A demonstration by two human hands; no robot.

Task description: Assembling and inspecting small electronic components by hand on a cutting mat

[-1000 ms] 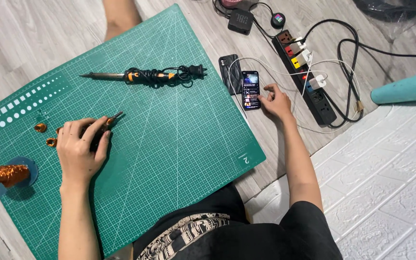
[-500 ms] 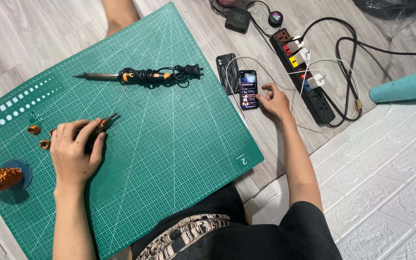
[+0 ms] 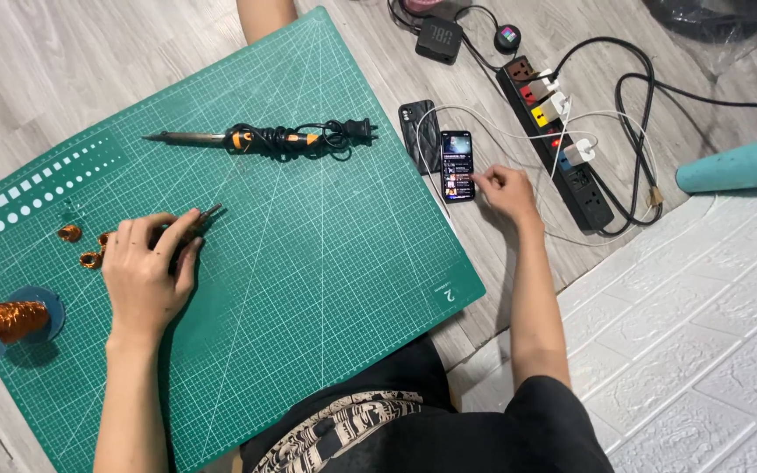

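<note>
Hands of a seated person work over a green cutting mat [image 3: 308,263] laid on a wooden floor [image 3: 63,61], seen from above. The left hand [image 3: 144,273] rests on the mat with its fingers curled around a small pair of pliers [image 3: 196,221], whose dark metal tip pokes out past the fingertips; the handles are hidden under the palm. The pliers look light, rigid and fairly smooth, best held by the handles as now, not by the narrow jaws. Just left of that hand lie small copper wire coils [image 3: 81,247], likely soft, easily bent and best pinched gently. Further left, at the mat's edge, sits a blue spool of copper wire [image 3: 9,321]. A soldering iron [image 3: 260,138] with its cord wound around the handle lies well apart, near the top of the mat. The right hand [image 3: 505,188] is loosely curled on the floor beyond the mat, a fingertip touching a lit phone [image 3: 457,165] and holding nothing. A power strip [image 3: 562,144] with plugged cables lies beside it.
</note>
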